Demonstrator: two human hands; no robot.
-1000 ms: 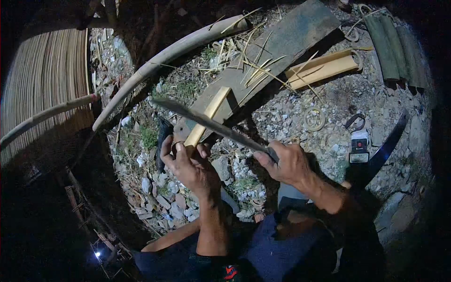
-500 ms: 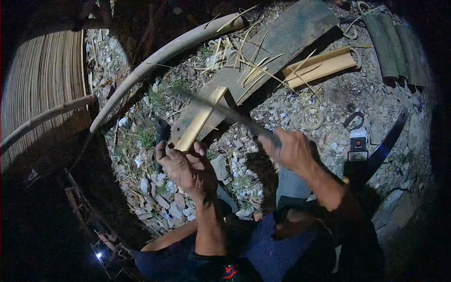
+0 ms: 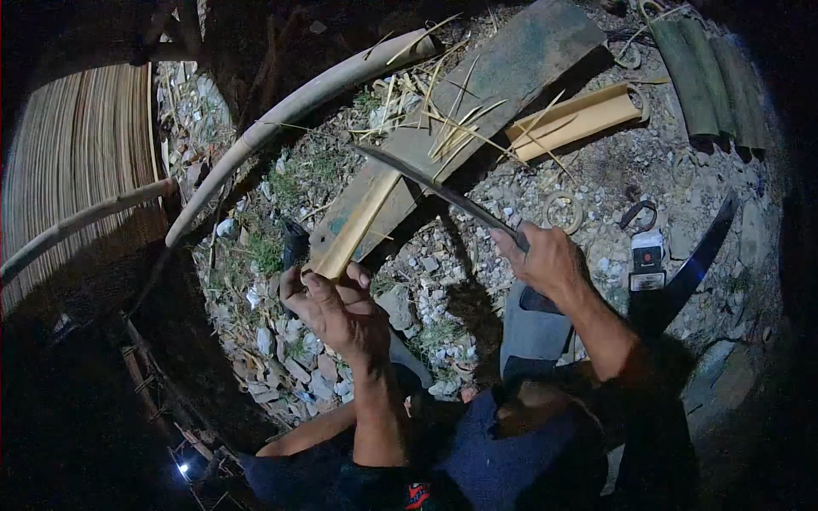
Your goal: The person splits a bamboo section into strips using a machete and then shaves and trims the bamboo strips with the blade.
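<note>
My left hand (image 3: 336, 311) is closed on the near end of a pale bamboo strip (image 3: 362, 223), which points up and to the right over a thick wooden plank (image 3: 503, 72). In my right hand (image 3: 550, 264) is the handle of a long dark knife (image 3: 443, 192). Its blade runs up and to the left, crossing at the strip's far end; whether the two touch is hard to tell. Thin bamboo slivers (image 3: 460, 140) lie scattered on the plank beyond the blade.
A split bamboo piece (image 3: 579, 123) lies right of the plank, with green bamboo halves (image 3: 694, 77) beyond. A curved pole (image 3: 298, 106) and a slatted stack (image 3: 89, 145) are at left. At right are a small device (image 3: 648, 260) and a dark curved blade (image 3: 703, 251) on stony ground.
The knife has moved away from me along the strip, from its middle to its far end. My right hand has shifted slightly right; the strip has tilted and its far end sits a little lower.
</note>
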